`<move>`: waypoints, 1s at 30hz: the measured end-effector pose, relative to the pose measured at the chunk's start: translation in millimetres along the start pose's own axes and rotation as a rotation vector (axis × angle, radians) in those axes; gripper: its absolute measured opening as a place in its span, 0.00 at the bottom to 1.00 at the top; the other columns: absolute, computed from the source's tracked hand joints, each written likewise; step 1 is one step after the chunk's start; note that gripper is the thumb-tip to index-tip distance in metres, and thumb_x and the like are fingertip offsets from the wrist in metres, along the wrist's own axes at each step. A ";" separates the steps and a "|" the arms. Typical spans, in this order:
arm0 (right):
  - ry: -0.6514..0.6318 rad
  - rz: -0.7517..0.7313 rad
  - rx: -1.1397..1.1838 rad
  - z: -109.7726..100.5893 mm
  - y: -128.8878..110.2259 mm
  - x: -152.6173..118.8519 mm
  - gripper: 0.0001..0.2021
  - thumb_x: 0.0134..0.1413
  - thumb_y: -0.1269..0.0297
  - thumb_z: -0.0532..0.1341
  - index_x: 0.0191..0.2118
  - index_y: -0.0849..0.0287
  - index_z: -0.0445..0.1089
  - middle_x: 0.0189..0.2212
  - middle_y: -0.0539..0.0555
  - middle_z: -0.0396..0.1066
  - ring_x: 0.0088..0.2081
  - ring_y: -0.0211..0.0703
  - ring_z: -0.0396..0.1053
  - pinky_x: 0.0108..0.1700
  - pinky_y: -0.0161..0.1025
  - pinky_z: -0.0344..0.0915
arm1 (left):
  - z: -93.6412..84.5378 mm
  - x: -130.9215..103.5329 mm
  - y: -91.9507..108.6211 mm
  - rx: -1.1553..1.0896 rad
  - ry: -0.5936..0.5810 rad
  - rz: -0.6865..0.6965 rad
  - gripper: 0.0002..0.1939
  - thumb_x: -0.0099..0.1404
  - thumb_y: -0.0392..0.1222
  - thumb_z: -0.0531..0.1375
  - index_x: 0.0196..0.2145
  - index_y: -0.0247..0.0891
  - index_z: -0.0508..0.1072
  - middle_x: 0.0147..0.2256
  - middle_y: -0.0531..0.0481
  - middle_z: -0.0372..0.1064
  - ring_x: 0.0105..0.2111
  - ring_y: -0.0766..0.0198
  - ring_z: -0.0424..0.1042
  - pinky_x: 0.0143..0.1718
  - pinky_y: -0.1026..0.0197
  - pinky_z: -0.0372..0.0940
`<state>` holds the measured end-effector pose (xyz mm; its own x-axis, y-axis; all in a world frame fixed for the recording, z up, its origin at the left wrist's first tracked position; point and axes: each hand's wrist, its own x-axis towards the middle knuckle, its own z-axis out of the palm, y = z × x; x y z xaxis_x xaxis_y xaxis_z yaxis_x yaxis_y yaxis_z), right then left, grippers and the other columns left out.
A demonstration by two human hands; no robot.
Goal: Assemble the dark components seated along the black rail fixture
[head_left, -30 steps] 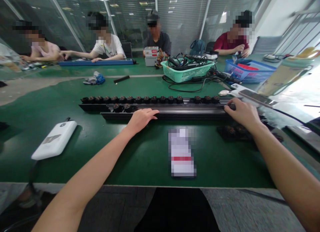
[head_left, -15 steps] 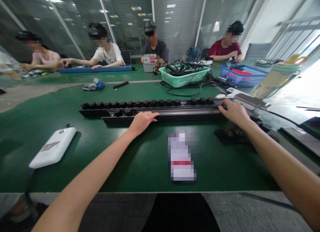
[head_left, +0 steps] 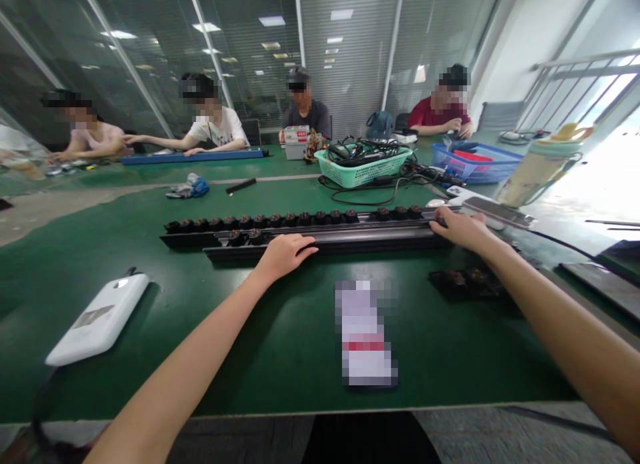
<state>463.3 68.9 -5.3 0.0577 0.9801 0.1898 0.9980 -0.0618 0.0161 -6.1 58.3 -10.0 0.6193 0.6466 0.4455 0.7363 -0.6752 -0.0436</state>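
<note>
Two long black rails lie side by side across the green table [head_left: 280,331]. The rear rail [head_left: 185,240] carries a row of several round black parts; the front rail [head_left: 230,254] has two of them near its left end. My left hand [head_left: 287,254] rests on the front rail with fingers wrapped over its near edge. At the front rail's right end, my right hand [head_left: 457,227] pinches a small dark part whose shape is mostly hidden. More round black parts [head_left: 463,282] lie under my right forearm.
A phone [head_left: 364,337] lies before me, a white device [head_left: 100,317] at left. Behind the rails are a green basket of cables [head_left: 365,171], a blue basket [head_left: 475,167], a bottle [head_left: 537,167] and gloves [head_left: 189,186]. Several people sit across the table.
The camera view has tilted up, so the table appears lower. Both hands stay at the front rail, with the right hand shifted only slightly against it.
</note>
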 end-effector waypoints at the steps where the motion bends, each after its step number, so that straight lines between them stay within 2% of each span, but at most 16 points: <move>1: 0.011 0.003 0.014 1.3 0.6 0.0 0.22 0.63 0.48 0.48 0.51 0.57 0.67 0.37 0.61 0.78 0.41 0.60 0.73 0.51 0.60 0.58 | 1.4 -1.0 1.8 0.025 0.040 -0.014 0.21 0.76 0.54 0.52 0.50 0.40 0.78 0.43 0.44 0.80 0.42 0.57 0.78 0.45 0.56 0.67; 3: 0.038 0.021 0.047 3.6 0.6 -0.9 0.22 0.63 0.47 0.48 0.51 0.56 0.66 0.39 0.62 0.78 0.42 0.60 0.73 0.51 0.60 0.58 | 4.2 -3.7 4.9 0.059 0.081 -0.014 0.21 0.77 0.52 0.50 0.49 0.38 0.78 0.41 0.43 0.80 0.42 0.57 0.77 0.47 0.54 0.66; 7: 0.051 0.062 0.074 6.9 -0.9 -3.5 0.23 0.62 0.46 0.48 0.50 0.56 0.67 0.37 0.63 0.78 0.43 0.62 0.73 0.51 0.60 0.57 | 5.6 -7.8 8.2 0.055 0.083 -0.019 0.21 0.78 0.48 0.48 0.53 0.39 0.77 0.43 0.43 0.80 0.43 0.58 0.77 0.49 0.53 0.64; 15: 0.093 0.001 0.115 12.4 3.6 -7.1 0.24 0.65 0.43 0.45 0.50 0.54 0.67 0.46 0.64 0.78 0.49 0.62 0.73 0.52 0.61 0.59 | 4.1 -8.3 8.8 0.056 0.109 -0.026 0.19 0.78 0.46 0.49 0.53 0.39 0.77 0.46 0.44 0.79 0.46 0.57 0.75 0.50 0.52 0.63; 20: 0.101 -0.023 0.144 11.9 4.5 -12.3 0.23 0.65 0.47 0.45 0.52 0.55 0.66 0.52 0.66 0.75 0.52 0.64 0.71 0.52 0.62 0.59 | 5.1 -9.9 9.6 0.034 0.090 -0.031 0.21 0.78 0.45 0.47 0.57 0.39 0.74 0.48 0.43 0.78 0.48 0.56 0.75 0.51 0.51 0.63; 25: 0.145 0.065 0.181 12.8 3.9 -15.5 0.22 0.63 0.46 0.48 0.50 0.57 0.66 0.47 0.67 0.77 0.50 0.65 0.71 0.50 0.60 0.61 | 3.3 -11.3 11.7 -0.020 0.064 -0.034 0.22 0.78 0.45 0.47 0.62 0.38 0.71 0.51 0.42 0.77 0.50 0.56 0.75 0.52 0.51 0.64; 30: 0.146 0.098 0.208 12.0 6.5 -16.8 0.23 0.63 0.45 0.49 0.49 0.57 0.68 0.48 0.66 0.76 0.49 0.64 0.72 0.47 0.57 0.64 | 2.1 -11.8 12.3 -0.047 0.056 -0.042 0.23 0.78 0.46 0.46 0.62 0.37 0.70 0.52 0.41 0.77 0.51 0.55 0.75 0.53 0.50 0.64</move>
<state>469.1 54.3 -20.2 0.1649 0.9327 0.3206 0.9728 -0.1003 -0.2086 -3.7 43.1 -17.7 0.5711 0.6548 0.4950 0.7469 -0.6647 0.0176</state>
